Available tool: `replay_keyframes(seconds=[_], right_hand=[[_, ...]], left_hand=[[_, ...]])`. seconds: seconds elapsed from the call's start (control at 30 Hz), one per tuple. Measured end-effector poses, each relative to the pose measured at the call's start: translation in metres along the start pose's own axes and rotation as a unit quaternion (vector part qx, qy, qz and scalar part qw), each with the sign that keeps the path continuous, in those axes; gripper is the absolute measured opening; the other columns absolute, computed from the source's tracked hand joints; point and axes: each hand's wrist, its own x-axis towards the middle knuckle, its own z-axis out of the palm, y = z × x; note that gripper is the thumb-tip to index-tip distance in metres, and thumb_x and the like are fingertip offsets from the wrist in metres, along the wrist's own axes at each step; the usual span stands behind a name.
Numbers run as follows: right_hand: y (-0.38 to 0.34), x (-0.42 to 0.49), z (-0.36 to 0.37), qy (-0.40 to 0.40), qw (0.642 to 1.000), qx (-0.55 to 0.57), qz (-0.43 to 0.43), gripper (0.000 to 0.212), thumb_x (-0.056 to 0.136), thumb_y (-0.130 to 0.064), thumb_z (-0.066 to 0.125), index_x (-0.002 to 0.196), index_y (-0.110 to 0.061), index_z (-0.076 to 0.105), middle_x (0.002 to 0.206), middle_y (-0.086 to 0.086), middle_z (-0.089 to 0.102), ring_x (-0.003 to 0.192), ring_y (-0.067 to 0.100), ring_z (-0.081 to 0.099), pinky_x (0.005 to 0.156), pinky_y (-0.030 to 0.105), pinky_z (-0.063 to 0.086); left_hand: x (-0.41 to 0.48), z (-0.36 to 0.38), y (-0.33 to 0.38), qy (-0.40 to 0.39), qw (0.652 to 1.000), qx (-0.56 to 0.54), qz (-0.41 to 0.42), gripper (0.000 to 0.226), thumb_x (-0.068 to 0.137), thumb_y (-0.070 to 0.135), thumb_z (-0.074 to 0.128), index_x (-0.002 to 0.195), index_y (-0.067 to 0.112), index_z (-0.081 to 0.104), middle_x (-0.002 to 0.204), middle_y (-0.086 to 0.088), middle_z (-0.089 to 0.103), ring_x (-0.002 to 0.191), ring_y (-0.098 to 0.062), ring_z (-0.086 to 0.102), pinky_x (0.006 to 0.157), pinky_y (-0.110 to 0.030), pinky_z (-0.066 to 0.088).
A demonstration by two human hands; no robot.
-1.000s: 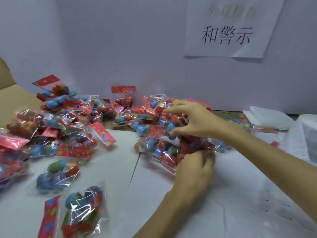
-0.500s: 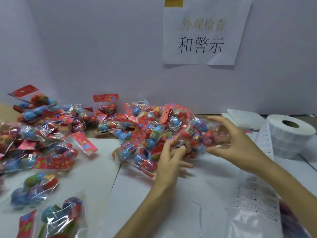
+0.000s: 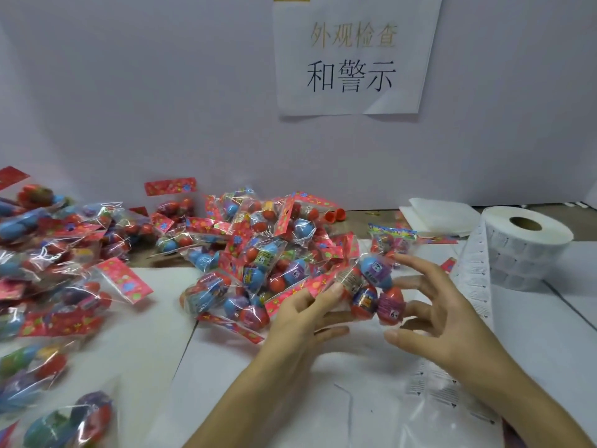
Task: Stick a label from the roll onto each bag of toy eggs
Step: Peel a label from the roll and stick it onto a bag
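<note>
- Left hand [image 3: 303,321] pinches the bag [image 3: 371,286] by its red header; right hand [image 3: 433,318], fingers spread, touches its other end.
- Roll [image 3: 523,244] stands at the bench's right edge (right hand nearer).

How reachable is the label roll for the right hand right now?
Likely yes: the label roll stands just right of the right hand, nothing between but its own unrolled strip; the left hand pinches the bag.
</note>
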Motion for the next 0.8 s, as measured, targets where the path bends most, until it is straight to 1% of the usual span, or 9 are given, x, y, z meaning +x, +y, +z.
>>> replay_keyframes(seconds=[0.1, 0.17, 0.27, 0.37, 0.5, 0.6, 0.67, 0.73, 0.8], right_hand=[[-0.005, -0.002, 0.004, 0.003, 1.000, -0.002, 0.015, 0.066, 0.073, -0.027, 0.084, 0.131, -0.040, 0.055, 0.108, -0.012, 0.068, 0.092, 0.023, 0.074, 0.087, 0.031, 0.058], [-0.009, -0.003, 0.006, 0.009, 1.000, 0.002, 0.014, 0.046, 0.079, -0.036, 0.084, 0.120, -0.038, 0.063, 0.101, -0.011, 0.071, 0.091, 0.017, 0.074, 0.083, 0.024, 0.056], [-0.013, -0.004, 0.008, 0.011, 1.000, -0.006, 0.005, 0.024, 0.081, -0.044, 0.080, 0.103, -0.043, 0.070, 0.092, -0.014, 0.073, 0.084, 0.005, 0.071, 0.077, 0.015, 0.052], [-0.012, -0.005, 0.011, 0.007, 1.000, -0.006, 0.006, 0.020, 0.080, -0.044, 0.070, 0.100, -0.042, 0.070, 0.095, -0.011, 0.073, 0.082, 0.008, 0.069, 0.076, 0.021, 0.054], [-0.009, -0.005, 0.016, 0.002, 1.000, -0.004, 0.016, 0.027, 0.075, -0.055, 0.069, 0.100, -0.047, 0.067, 0.099, -0.014, 0.072, 0.086, 0.008, 0.070, 0.071, 0.024, 0.057], [-0.007, -0.006, 0.017, 0.019, 0.999, -0.021, 0.016, 0.027, 0.078, -0.050, 0.074, 0.102, -0.040, 0.068, 0.097, -0.016, 0.071, 0.084, 0.008, 0.069, 0.069, 0.022, 0.055], [-0.008, -0.007, 0.018, 0.028, 0.999, -0.021, 0.011, 0.023, 0.078, -0.048, 0.080, 0.095, -0.035, 0.071, 0.090, -0.015, 0.071, 0.080, 0.011, 0.069, 0.067, 0.020, 0.055], [-0.010, -0.007, 0.017, 0.034, 0.999, 0.008, 0.012, 0.012, 0.081, -0.037, 0.075, 0.089, -0.030, 0.071, 0.083, -0.012, 0.071, 0.077, 0.015, 0.070, 0.065, 0.025, 0.057], [-0.011, -0.006, 0.016, 0.045, 0.998, 0.027, 0.018, 0.004, 0.088, -0.020, 0.074, 0.087, -0.022, 0.071, 0.078, -0.008, 0.070, 0.075, 0.016, 0.070, 0.067, 0.036, 0.062]], left_hand=[[-0.001, 0.000, -0.004, 0.019, 1.000, -0.007, 0.019, 0.055, 0.082, 0.038, 0.075, 0.122, 0.002, 0.066, 0.108, -0.019, 0.077, 0.099, -0.032, 0.075, 0.081, -0.032, 0.060], [-0.002, -0.001, -0.004, 0.018, 0.999, 0.004, 0.030, 0.046, 0.087, 0.037, 0.079, 0.121, 0.008, 0.068, 0.107, -0.016, 0.077, 0.098, -0.031, 0.075, 0.075, -0.030, 0.060], [-0.003, -0.005, -0.002, 0.023, 0.999, 0.015, 0.035, 0.038, 0.080, 0.039, 0.078, 0.112, 0.019, 0.074, 0.100, -0.008, 0.076, 0.089, -0.022, 0.073, 0.066, -0.026, 0.055], [-0.004, -0.006, 0.001, 0.025, 0.999, 0.014, 0.034, 0.034, 0.077, 0.036, 0.078, 0.107, 0.021, 0.075, 0.097, -0.005, 0.075, 0.082, -0.017, 0.068, 0.062, -0.025, 0.051], [-0.004, -0.007, 0.002, 0.021, 0.998, 0.039, 0.050, 0.021, 0.075, 0.035, 0.077, 0.094, 0.025, 0.076, 0.092, -0.004, 0.074, 0.075, -0.012, 0.065, 0.057, -0.022, 0.048], [-0.005, -0.004, -0.001, 0.015, 0.996, 0.063, 0.062, 0.027, 0.076, 0.034, 0.075, 0.098, 0.018, 0.074, 0.089, -0.003, 0.074, 0.072, -0.010, 0.063, 0.055, -0.020, 0.045], [-0.007, -0.001, -0.002, 0.011, 0.995, 0.074, 0.065, 0.030, 0.077, 0.036, 0.075, 0.099, 0.016, 0.072, 0.089, -0.002, 0.074, 0.073, -0.011, 0.064, 0.056, -0.021, 0.046], [-0.008, 0.001, -0.004, -0.003, 0.995, 0.082, 0.064, 0.039, 0.082, 0.040, 0.079, 0.110, 0.013, 0.071, 0.099, -0.003, 0.077, 0.084, -0.016, 0.071, 0.067, -0.027, 0.055], [-0.010, 0.004, -0.004, -0.031, 0.995, 0.076, 0.050, 0.048, 0.085, 0.042, 0.077, 0.121, 0.011, 0.068, 0.114, -0.009, 0.076, 0.103, -0.027, 0.073, 0.088, -0.044, 0.060]])
